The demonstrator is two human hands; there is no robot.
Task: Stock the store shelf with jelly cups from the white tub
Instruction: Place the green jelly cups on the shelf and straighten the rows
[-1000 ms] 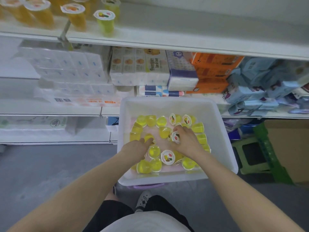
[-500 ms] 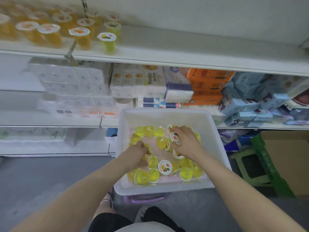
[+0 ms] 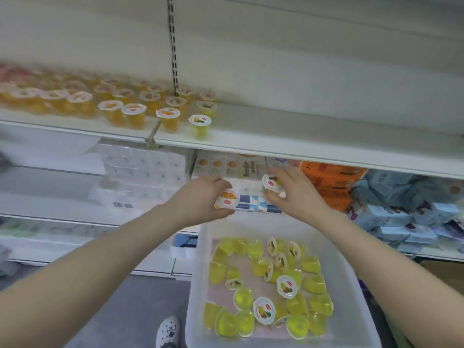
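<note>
Both hands are carrying jelly cups up toward the shelf

We are holding a cup in each hand — the left hand (image 3: 200, 197) is gripping one jelly cup (image 3: 226, 199), the right hand (image 3: 292, 192) is pinching another (image 3: 272, 183), lids facing us. The open stretch of shelf (image 3: 288, 136) is lying above and ahead, right of the lone yellow cup (image 3: 200, 125) — the right hand is sitting nearer that gap. The white tub (image 3: 200, 272) is waiting below, with many cups left in it.

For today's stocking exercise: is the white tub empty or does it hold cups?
Not empty: the white tub holds many loose yellow jelly cups, mostly tipped over.
</note>
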